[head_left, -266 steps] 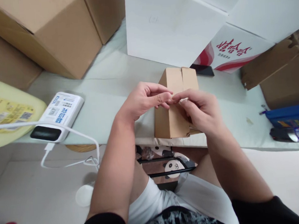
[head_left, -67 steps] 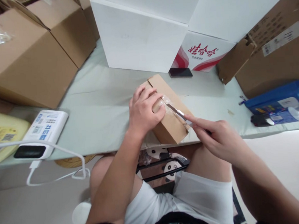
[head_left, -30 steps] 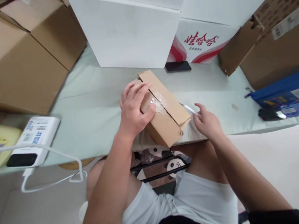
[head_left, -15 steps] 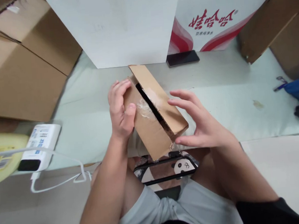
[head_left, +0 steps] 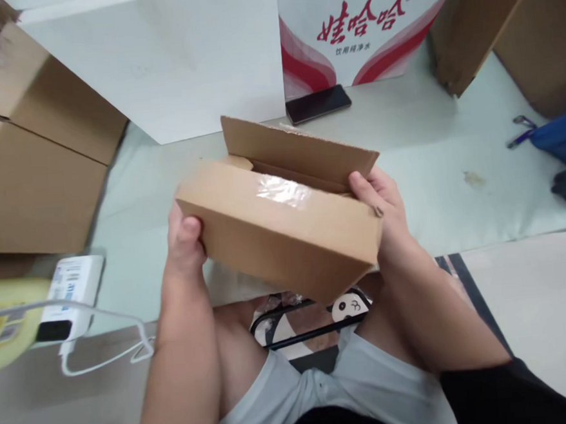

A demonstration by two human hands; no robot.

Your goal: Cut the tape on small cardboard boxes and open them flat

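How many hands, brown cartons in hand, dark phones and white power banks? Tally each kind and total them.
Hands: 2 (left hand, right hand)
Brown carton in hand: 1
Dark phone: 1
White power bank: 1
Total: 5

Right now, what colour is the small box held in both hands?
The box is plain brown cardboard, with a clear tape patch on top; the head view shows it.

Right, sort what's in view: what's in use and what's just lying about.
In use: small cardboard box, flap open, held by left hand and right hand; clear tape on it.
Lying about: phone, power bank, big brown carton, white carton.
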